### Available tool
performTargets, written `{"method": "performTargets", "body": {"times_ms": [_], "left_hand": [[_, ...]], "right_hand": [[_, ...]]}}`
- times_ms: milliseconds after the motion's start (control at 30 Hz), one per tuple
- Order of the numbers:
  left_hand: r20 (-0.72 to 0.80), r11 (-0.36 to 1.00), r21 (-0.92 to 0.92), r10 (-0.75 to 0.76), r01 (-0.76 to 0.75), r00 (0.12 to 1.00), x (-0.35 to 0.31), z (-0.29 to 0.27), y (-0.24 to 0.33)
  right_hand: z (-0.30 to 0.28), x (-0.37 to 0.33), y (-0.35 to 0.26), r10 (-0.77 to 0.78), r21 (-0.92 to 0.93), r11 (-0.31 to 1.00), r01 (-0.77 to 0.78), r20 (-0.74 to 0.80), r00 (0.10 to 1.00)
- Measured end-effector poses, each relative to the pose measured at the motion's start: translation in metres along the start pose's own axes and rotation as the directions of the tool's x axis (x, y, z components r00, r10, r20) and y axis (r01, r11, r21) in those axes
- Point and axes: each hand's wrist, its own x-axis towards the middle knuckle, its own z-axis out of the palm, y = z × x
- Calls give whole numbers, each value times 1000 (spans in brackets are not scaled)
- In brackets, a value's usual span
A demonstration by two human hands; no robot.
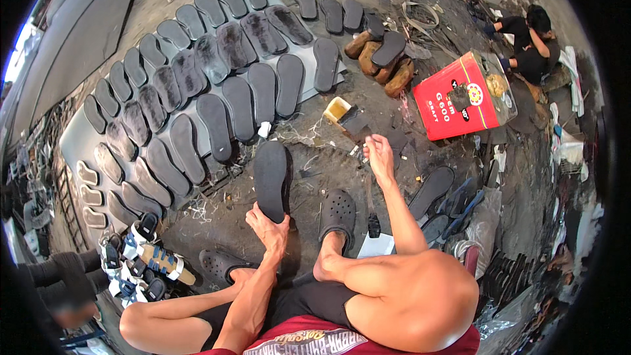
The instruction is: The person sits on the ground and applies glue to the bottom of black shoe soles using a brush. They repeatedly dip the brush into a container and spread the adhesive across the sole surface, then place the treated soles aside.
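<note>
Dark, scrap-strewn ground (204, 231) surrounds a seated person amid dozens of shoe parts. The person's left hand (269, 229) grips a black sole (271, 171), its fingers wrapped around the near end while the rest points away past them. Farther forward, the right hand (380, 156) has its fingers bent close together beside a dark flat piece (358, 125); whether they grip it cannot be told. Just beyond that piece, to the left of the right fingers, sits a small yellow tub (342, 102). Rows of dark soles (238, 106) cover a grey sheet (77, 141) ahead and to the left of the left fingers. Brown shoe forms (370, 62) lie piled beyond the right fingers, and a red tin (437, 95) stands to the right of those fingers. White-and-blue sandals (164, 260) are heaped left of the left fingers. Another person (536, 49) in dark clothing sits far to the right.
</note>
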Motion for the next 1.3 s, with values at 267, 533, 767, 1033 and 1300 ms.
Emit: {"method": "performTargets", "body": {"times_ms": [267,533,767,1033,1300], "left_hand": [[34,999,18,47,-48,998,14,-5,4],[-22,995,-97,21,-23,1000,0,-7,14],[-17,992,-127,-12,10,1000,-7,-4,5],[-11,989,-141,-41,39,999,-5,-6,7],[-23,990,-127,-66,63,998,-5,-7,2]], "right_hand": [[27,50,-20,199,456,840,-293,244,949],[-4,69,-106,-256,-92,961,259,45,966],[47,58,-108,-590,-585,496,642,315,743],[68,77,-82,-654,-632,319,706,392,647],[57,93,-101,-369,-649,616,446,263,891]]}}
